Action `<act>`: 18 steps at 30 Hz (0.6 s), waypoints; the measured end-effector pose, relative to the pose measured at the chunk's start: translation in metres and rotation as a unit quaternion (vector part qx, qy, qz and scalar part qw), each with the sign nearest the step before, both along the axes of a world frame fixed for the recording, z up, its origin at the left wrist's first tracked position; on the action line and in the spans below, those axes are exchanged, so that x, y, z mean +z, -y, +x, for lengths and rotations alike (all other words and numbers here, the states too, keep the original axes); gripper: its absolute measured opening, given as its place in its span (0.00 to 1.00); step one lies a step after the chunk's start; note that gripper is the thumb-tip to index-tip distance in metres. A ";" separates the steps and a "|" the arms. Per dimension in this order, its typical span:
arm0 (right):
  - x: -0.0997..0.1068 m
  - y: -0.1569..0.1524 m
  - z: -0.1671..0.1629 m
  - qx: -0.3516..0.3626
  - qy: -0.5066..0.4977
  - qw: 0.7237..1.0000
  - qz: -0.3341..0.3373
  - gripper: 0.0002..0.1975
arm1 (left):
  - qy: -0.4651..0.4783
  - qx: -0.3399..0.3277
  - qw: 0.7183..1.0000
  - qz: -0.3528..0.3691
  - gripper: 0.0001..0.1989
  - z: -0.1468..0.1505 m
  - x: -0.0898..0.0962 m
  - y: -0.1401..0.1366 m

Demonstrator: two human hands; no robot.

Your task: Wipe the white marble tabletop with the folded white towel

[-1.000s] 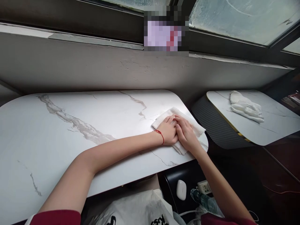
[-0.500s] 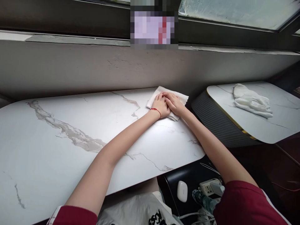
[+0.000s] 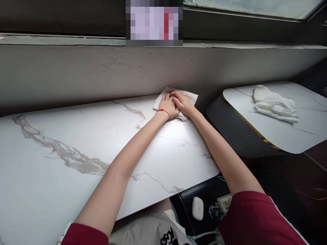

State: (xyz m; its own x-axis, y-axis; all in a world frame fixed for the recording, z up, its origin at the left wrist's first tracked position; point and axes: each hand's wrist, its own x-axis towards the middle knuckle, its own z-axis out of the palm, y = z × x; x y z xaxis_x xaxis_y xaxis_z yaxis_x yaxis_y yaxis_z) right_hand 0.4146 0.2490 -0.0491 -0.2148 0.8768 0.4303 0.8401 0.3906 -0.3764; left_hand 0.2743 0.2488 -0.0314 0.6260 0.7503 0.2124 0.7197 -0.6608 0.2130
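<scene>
A white cloth (image 3: 191, 96) lies at the far edge of a white marble-patterned table (image 3: 143, 149), close against the wall. My left hand (image 3: 168, 106), with a red string bracelet (image 3: 165, 111) at the wrist, presses down on the cloth, fingers close together. From the right, my right hand (image 3: 182, 103) is bent over the cloth too and partly covers the left hand's fingers. Both arms reach forward across the tabletop. The cloth's middle is hidden beneath the hands.
At right stands a second marble-patterned table (image 3: 245, 102) bearing another crumpled white cloth (image 3: 276, 104). Below the near edge are a white rounded case (image 3: 197, 208), a bottle (image 3: 216, 213) and a power strip (image 3: 224, 202). A grey wall (image 3: 76, 75) rises behind.
Both hands and the cloth have slid slightly away from me, toward the wall. The camera view has shifted a little.
</scene>
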 end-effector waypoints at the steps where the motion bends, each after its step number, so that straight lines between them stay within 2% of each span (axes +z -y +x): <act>1: 0.000 0.000 0.000 0.000 0.001 1.000 0.002 0.21 | -0.001 0.002 1.000 -0.002 0.30 0.001 0.000 0.000; 8: -0.001 0.013 -0.007 -0.021 0.009 1.000 0.002 0.22 | -0.013 0.001 1.000 -0.024 0.29 -0.004 0.006 0.011; 18: 0.000 0.080 -0.014 -0.049 0.047 0.998 0.005 0.23 | -0.044 -0.079 0.996 -0.017 0.32 -0.015 0.002 0.055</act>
State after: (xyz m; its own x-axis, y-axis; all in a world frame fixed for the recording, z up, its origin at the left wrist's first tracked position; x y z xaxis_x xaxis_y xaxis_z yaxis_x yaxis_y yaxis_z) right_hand 0.4010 0.1692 -0.0495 -0.1687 0.8916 0.4202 0.9059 0.3083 -0.2904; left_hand 0.2593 0.1942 -0.0296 0.7518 0.6469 0.1278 0.6244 -0.7607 0.1777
